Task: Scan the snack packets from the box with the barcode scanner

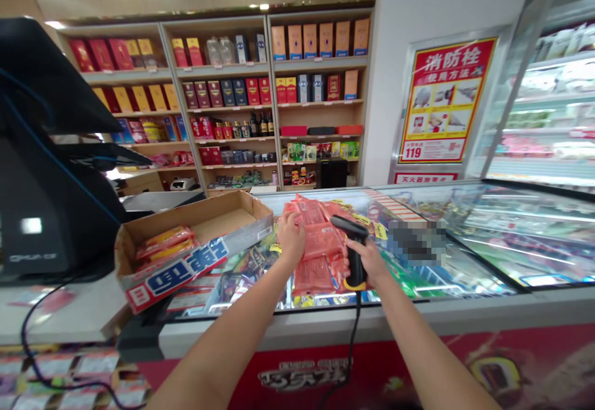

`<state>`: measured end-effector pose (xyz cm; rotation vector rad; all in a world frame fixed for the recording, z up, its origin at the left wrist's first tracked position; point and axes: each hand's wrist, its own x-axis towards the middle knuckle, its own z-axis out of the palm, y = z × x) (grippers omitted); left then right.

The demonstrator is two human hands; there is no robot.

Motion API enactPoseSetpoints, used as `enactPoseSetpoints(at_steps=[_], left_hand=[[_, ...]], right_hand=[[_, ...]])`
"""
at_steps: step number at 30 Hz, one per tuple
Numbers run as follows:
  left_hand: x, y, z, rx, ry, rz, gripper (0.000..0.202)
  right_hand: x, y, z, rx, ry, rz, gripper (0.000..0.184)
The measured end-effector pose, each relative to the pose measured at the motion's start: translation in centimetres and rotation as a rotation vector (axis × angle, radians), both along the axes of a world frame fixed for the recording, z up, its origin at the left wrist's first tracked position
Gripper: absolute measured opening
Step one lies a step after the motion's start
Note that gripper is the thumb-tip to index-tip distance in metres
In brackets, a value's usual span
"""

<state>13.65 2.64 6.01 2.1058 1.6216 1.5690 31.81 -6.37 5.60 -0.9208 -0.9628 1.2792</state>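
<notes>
My right hand (365, 262) is wrapped around the grip of a black barcode scanner (349, 226), whose head points left over a pile of red plastic packets (320, 241). From the bottom of the scanner a dark cable runs down past the front edge. At the pile's left edge my left hand (291, 236) has its fingers curled on a red packet (307, 209); its fingertips are partly hidden. The packets lie on the glass top of a chest freezer (274, 322). White barcode labels show on some of them.
To the left, an open cardboard box (195, 255) holds several red and yellow packets (165, 244). Beyond it stands a black checkout terminal (41, 168). Shelves (232, 109) of boxed goods line the back wall, and a refrigerated display (553, 100) is at the right.
</notes>
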Motion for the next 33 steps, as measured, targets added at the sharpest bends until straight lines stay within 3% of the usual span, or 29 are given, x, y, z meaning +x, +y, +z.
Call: enactPoseSetpoints(at_steps=[2,5,8,16,21,24,27,30,33], left_hand=[[-0.4,-1.8,-0.3,0.055,0.226,-0.142,0.039],[-0.8,-3.9,-1.6,0.031,0.595,-0.333,0.079],[-0.8,-4.0,-3.0,-0.062,0.767,-0.327,0.106],[0.9,1.1,-2.6,-0.165,0.848,-0.188,0.099],[1.1,1.6,-2.3,-0.179,0.819,-0.214,0.097],[-0.3,1.0,-0.8,-0.164,0.749,-0.198,0.084],[-3.8,1.2,2.5,-0.097,0.64,-0.125,0.054],[-10.0,2.8,6.7,-0.049,0.563,-0.01,0.04],[-18.5,5.0,10.1,-0.277,0.507,0.152,0.025]], right_hand=[[-0.3,0.6,-0.7,-0.026,0.0,0.043,0.032],[-0.5,1.4,-1.2,-0.051,0.064,0.077,0.03],[-0.5,2.8,-1.3,-0.037,0.145,0.079,0.024],[-0.1,8.6,-0.7,-0.04,0.121,0.032,0.023],[0.2,9.2,-0.6,-0.028,0.11,0.048,0.026],[-0.1,8.7,0.2,0.047,0.089,0.033,0.026],[-1.5,8.4,1.7,0.141,0.078,0.026,0.023],[-3.9,8.3,3.1,0.14,0.05,0.098,0.024],[-6.5,8.4,3.3,0.165,0.04,0.195,0.024]])
